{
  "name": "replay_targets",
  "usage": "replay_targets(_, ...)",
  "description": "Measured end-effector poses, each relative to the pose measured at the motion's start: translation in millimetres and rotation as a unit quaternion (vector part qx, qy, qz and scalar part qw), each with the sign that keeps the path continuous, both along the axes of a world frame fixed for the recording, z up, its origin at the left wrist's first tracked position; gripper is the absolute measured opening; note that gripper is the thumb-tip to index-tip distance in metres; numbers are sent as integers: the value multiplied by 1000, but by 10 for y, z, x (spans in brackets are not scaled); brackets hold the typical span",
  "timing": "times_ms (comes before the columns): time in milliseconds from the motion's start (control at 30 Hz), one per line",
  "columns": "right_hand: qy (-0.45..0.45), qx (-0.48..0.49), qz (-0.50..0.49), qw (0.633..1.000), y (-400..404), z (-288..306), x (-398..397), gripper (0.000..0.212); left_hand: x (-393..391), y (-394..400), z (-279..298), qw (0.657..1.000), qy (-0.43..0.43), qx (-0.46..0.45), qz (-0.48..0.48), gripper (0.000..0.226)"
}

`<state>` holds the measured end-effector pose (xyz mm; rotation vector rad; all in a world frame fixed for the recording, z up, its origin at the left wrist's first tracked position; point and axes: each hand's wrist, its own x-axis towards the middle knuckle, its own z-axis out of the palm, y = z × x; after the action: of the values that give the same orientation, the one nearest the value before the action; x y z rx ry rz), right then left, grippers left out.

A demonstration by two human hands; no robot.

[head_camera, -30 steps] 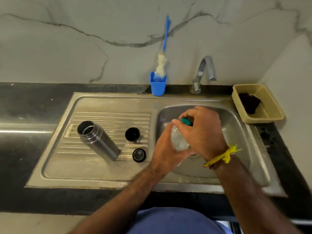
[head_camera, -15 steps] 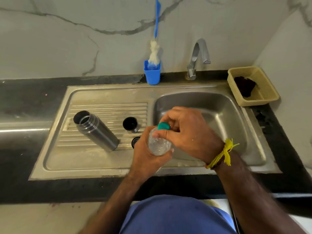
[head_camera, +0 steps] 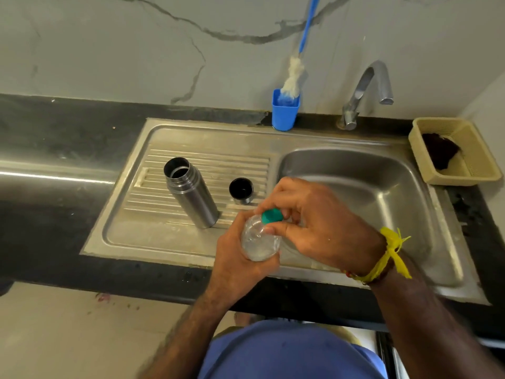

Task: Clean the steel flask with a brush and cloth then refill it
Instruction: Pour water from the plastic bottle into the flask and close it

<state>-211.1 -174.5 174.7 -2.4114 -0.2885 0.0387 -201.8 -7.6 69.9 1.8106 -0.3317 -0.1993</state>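
The steel flask (head_camera: 191, 194) stands uncapped on the ribbed drainboard (head_camera: 153, 231) left of the basin. Its cup lid (head_camera: 241, 190) sits just to its right, mouth up. Over the sink's front edge my left hand (head_camera: 237, 258) grips a clear plastic water bottle (head_camera: 258, 240) from below. My right hand (head_camera: 314, 225) pinches the bottle's green cap (head_camera: 272, 216) with thumb and fingers. A blue-handled bottle brush (head_camera: 293, 75) stands in a blue cup (head_camera: 285, 110) at the wall. A dark cloth (head_camera: 438, 153) lies in a beige basket (head_camera: 475, 173) at the right.
The steel sink basin (head_camera: 382, 187) lies under my right hand, with the tap (head_camera: 363, 91) behind it. Black countertop (head_camera: 54, 214) runs left of the sink. A marble wall rises behind.
Both hands have carried the bottle from over the basin toward the front edge and leftward. The view has shifted, and the small black stopper beside the cup lid is now hidden behind my hands.
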Motion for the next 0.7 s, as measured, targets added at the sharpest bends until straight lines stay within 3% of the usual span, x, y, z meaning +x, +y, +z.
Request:
replay_targets(67,15,1,-8,1000,46,9,-6,37,-2,66,9,1000,-8,5,-4,60)
replay_targets(200,-1,-10,0,1000,136,-9,2,22,21,165,-16,999,-24,28,-17,60)
replay_targets(367,24,15,-1,1000,151,-75,-4,27,28,284,-39,999,-6,31,-43,61)
replay_targets(467,17,113,-13,993,128,-114,-7,24,50,349,-63,998,5,29,-47,60)
replay_targets(567,18,234,-95,968,39,-269,0,26,52,430,-69,999,10,27,-20,60)
replay_targets(700,107,206,-225,946,43,-1041,36,20,55,629,-155,998,14,48,22,66)
